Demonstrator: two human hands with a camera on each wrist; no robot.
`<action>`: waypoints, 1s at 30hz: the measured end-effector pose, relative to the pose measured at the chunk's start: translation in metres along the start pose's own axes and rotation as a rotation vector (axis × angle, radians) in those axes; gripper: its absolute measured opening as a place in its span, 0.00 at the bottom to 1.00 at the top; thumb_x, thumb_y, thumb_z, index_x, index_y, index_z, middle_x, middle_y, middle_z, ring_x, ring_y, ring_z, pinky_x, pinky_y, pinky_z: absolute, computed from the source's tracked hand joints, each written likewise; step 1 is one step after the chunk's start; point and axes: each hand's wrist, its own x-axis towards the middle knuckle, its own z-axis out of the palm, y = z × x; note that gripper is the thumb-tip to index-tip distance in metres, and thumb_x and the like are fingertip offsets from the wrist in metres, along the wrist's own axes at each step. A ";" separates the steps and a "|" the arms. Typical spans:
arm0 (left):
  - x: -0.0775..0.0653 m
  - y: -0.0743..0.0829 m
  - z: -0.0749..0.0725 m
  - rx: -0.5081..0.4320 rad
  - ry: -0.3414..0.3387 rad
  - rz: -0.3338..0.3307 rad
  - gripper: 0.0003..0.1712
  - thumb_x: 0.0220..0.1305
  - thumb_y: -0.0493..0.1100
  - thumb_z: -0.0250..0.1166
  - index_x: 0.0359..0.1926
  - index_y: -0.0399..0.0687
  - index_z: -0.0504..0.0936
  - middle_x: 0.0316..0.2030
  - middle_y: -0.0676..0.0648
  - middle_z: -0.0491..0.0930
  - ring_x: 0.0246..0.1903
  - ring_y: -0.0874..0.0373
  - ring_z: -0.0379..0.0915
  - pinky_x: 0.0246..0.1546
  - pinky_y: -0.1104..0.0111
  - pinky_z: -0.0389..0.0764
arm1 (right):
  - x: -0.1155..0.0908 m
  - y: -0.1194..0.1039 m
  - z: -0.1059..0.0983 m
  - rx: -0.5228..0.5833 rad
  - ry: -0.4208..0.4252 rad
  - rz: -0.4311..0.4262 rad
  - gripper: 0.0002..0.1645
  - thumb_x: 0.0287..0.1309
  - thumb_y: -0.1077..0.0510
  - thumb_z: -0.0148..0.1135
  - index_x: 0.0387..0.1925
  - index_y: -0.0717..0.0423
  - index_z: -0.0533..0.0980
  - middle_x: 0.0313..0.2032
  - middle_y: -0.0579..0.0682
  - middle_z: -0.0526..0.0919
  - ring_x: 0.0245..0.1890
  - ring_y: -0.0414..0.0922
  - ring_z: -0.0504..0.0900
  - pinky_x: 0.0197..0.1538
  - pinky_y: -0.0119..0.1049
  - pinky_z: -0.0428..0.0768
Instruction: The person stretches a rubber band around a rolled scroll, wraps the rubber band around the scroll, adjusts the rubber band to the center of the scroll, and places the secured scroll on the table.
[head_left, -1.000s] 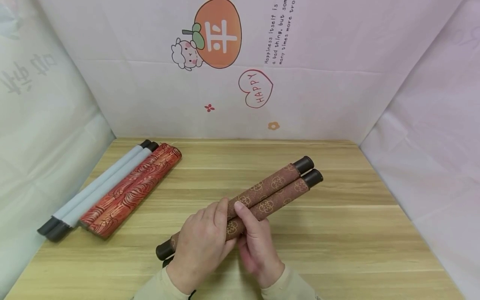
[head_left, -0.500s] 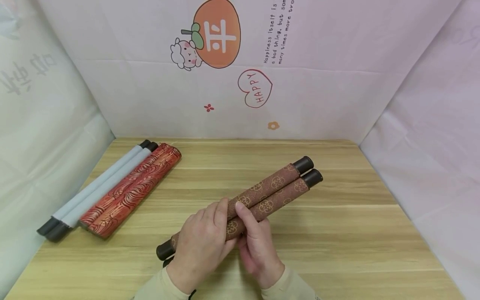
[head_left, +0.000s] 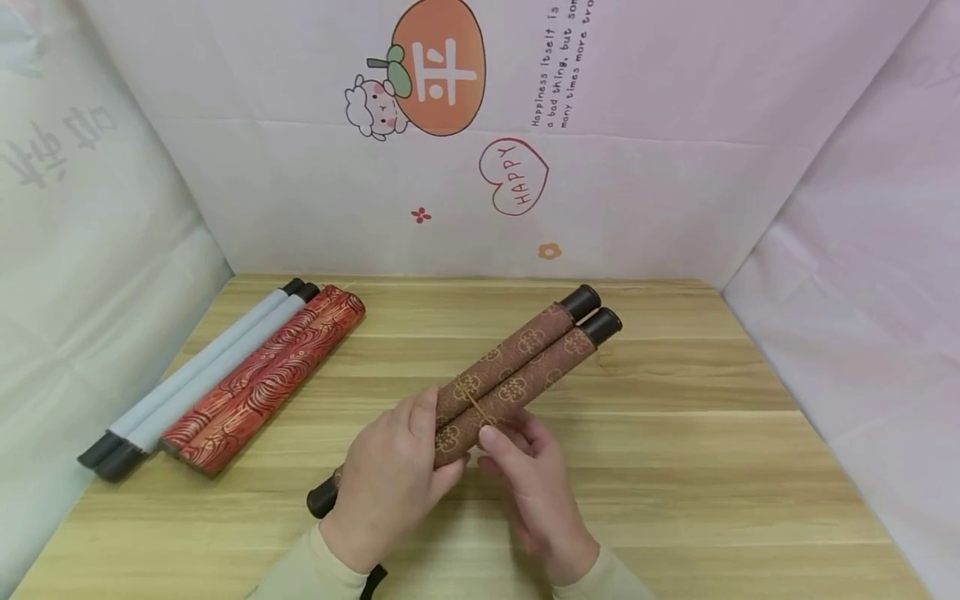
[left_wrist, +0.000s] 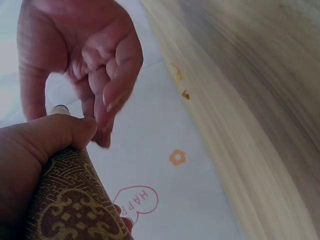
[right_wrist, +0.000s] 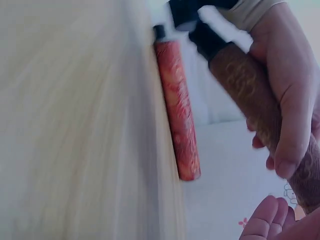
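A brown scroll (head_left: 517, 387) with gold flower patterns and black end caps is rolled into two parallel tubes, held aslant above the table. My left hand (head_left: 386, 475) grips its lower left part, thumb along the near side, and covers much of that end. A thin gold cord (head_left: 477, 406) crosses both tubes near the middle. The thumb tip of my right hand (head_left: 543, 496) is at the cord's near end, touching the lower tube. In the left wrist view, my right hand (left_wrist: 87, 55) shows its fingers loosely extended, apart from the thumb.
To the left on the wooden table (head_left: 697, 467) lie a red patterned scroll (head_left: 266, 379) and a pale blue scroll (head_left: 202, 367) with black ends, side by side. White printed cloth (head_left: 637, 208) stands behind the table and along both sides.
The scroll's far end has swung up and left, so it slants more steeply. My right hand has loosened and slid toward the near side, and the gold cord now shows.
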 end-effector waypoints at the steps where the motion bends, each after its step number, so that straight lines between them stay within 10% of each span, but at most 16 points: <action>1: 0.001 -0.001 -0.001 0.000 -0.001 -0.006 0.48 0.46 0.55 0.82 0.61 0.29 0.75 0.39 0.39 0.84 0.29 0.48 0.83 0.27 0.57 0.85 | -0.001 0.000 -0.002 -0.035 0.017 -0.011 0.30 0.64 0.60 0.69 0.64 0.64 0.69 0.50 0.54 0.84 0.47 0.46 0.84 0.51 0.42 0.85; 6: 0.002 -0.003 -0.002 0.000 -0.003 -0.023 0.47 0.47 0.54 0.81 0.61 0.29 0.75 0.37 0.39 0.84 0.28 0.50 0.83 0.26 0.59 0.85 | -0.002 0.001 -0.006 -0.274 0.086 -0.177 0.18 0.61 0.58 0.74 0.49 0.60 0.78 0.40 0.52 0.85 0.36 0.45 0.84 0.40 0.39 0.86; 17: 0.002 -0.002 -0.001 0.002 0.004 -0.048 0.47 0.46 0.55 0.82 0.60 0.31 0.76 0.36 0.40 0.84 0.26 0.50 0.82 0.24 0.59 0.83 | 0.016 -0.003 -0.019 -0.864 0.102 -1.203 0.02 0.62 0.61 0.70 0.35 0.54 0.87 0.30 0.46 0.88 0.26 0.38 0.82 0.31 0.27 0.82; 30: 0.002 -0.001 0.000 0.017 -0.010 -0.065 0.46 0.45 0.54 0.81 0.60 0.31 0.76 0.36 0.40 0.84 0.26 0.50 0.83 0.23 0.58 0.83 | 0.019 -0.013 -0.014 -1.143 0.165 -1.405 0.02 0.53 0.61 0.60 0.28 0.54 0.78 0.23 0.44 0.82 0.20 0.40 0.78 0.23 0.34 0.79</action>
